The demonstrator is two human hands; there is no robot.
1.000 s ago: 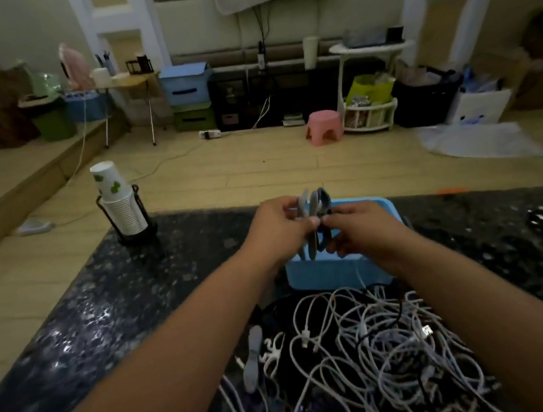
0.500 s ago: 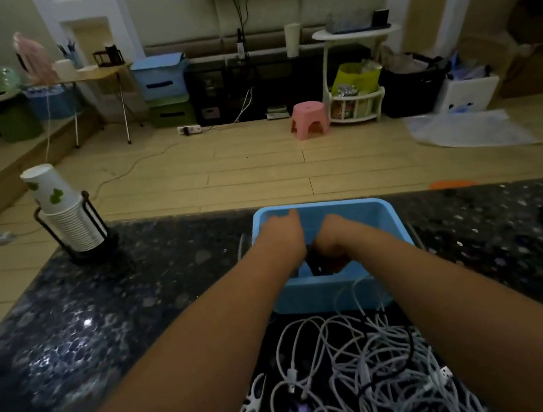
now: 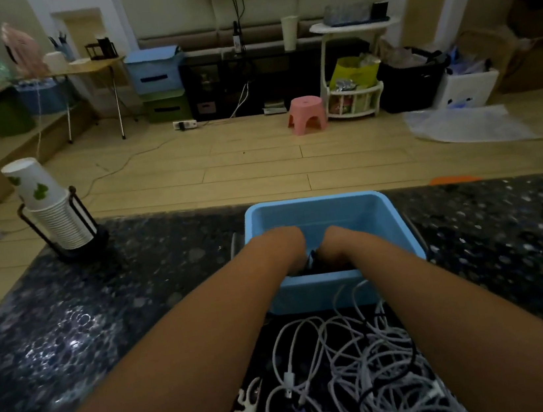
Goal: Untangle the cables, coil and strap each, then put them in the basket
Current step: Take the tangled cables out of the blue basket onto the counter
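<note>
1. Dark speckled counter (image 3: 143, 292) carries a blue basket (image 3: 400, 223) at its far edge, within easy reach.
2. Left hand (image 3: 282, 246) and right hand (image 3: 337, 242) reach inside; grip cannot be told.
3. Tangled cables (image 3: 346, 368) lie at the near edge, seemingly awaiting sorting.

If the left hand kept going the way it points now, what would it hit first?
The left hand points forward and down into the blue plastic basket. It would probably first meet the dark bundle low in the basket; its fingers are hidden, so contact may already exist.
</note>
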